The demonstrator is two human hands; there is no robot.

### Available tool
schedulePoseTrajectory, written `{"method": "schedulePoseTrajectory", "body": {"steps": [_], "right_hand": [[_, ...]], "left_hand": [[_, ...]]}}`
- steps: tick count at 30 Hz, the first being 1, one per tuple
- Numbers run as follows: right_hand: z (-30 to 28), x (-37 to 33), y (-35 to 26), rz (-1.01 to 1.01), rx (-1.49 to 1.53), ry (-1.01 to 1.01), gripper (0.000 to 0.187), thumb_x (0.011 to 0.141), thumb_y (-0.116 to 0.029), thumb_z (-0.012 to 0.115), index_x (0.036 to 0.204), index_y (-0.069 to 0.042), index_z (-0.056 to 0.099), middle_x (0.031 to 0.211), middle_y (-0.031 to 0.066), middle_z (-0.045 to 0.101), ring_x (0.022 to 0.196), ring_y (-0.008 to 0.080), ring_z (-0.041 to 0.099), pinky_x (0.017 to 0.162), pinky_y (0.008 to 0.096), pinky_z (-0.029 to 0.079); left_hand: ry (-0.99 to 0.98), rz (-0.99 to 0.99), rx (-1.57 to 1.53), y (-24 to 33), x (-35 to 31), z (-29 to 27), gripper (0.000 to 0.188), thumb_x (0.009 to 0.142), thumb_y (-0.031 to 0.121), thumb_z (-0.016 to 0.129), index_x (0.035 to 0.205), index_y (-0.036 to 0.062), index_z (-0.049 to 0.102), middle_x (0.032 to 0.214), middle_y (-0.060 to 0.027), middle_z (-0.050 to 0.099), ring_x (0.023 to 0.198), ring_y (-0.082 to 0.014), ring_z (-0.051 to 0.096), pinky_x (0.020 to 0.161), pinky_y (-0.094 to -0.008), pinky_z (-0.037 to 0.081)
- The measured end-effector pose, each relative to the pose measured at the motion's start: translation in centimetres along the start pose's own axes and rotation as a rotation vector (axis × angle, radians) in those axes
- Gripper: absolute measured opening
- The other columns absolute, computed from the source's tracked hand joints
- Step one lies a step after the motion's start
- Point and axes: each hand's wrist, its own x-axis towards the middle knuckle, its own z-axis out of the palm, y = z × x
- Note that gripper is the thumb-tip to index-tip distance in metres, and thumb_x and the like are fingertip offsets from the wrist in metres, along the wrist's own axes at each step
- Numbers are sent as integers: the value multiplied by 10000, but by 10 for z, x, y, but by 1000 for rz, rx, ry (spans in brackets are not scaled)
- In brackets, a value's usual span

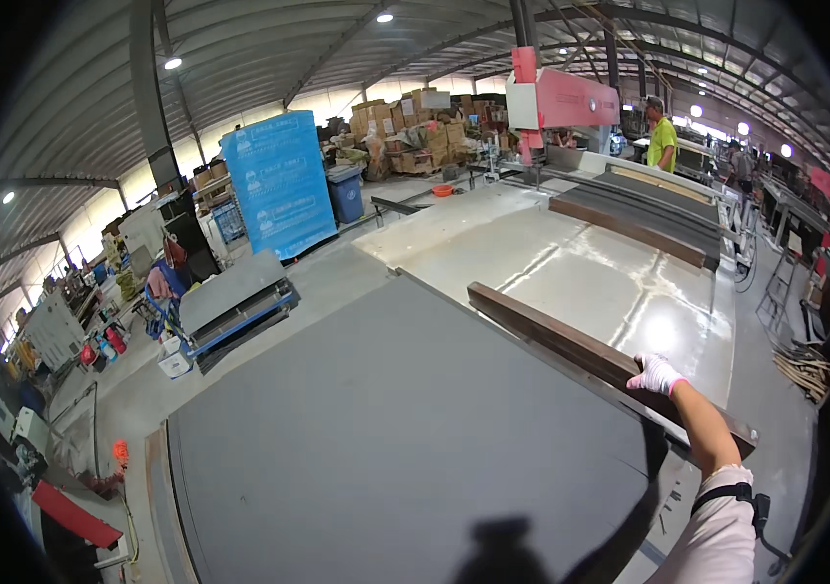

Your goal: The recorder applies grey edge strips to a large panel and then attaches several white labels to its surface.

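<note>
My right hand, in a white knit glove with pink trim, reaches out from the lower right. Its fingers close over the top edge of a long dark brown beam, whose underside I cannot see. The beam stands along the right edge of a large flat grey slab that fills the space before me. Beyond it spreads a pale, shiny, wet-looking machine table. My left hand is out of sight. A shadow of a head and an arm falls on the slab's near side.
Another brown beam lies across the far table beside dark slabs. A pink-covered machine head hangs above. At left stand a blue-wrapped stack and a cart. A person in a yellow-green shirt stands far right.
</note>
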Motion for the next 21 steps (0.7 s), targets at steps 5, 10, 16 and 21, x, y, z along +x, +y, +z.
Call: {"method": "schedulePoseTrajectory", "body": {"steps": [5,10,16,21], "right_hand": [[45,72,6,-46,68,-95,831,680,-509,803,1267,4,517,1258,230,572,1190,357,539,984,406,441],[87,90,-41,169,86,-46,1025,709,-790,564,1320,27,469,1281,257,550,1225,369,514,1013,418,419],[88,59,-54,105,-1,-87,869,713,-740,610,1117,29,602,1063,268,640,1060,388,607,913,421,468],[98,47,-90,151,-24,-28,849,769,-741,550,1151,16,573,1104,257,631,1087,398,588,947,431,443]], "left_hand": [[229,-173,142,8,1,16,1156,686,656,721,1433,-85,241,1348,-250,469,1240,-335,469,1025,-415,406],[462,-185,180,15,-2,28,1055,739,601,705,1418,-90,287,1337,-248,475,1225,-338,474,1014,-392,418],[445,-172,126,24,-6,23,1005,771,549,699,1430,-78,272,1372,-252,434,1255,-338,443,1038,-392,390],[427,-182,133,39,-9,22,965,797,506,695,1440,-68,260,1401,-256,400,1279,-338,417,1059,-393,367]]}}
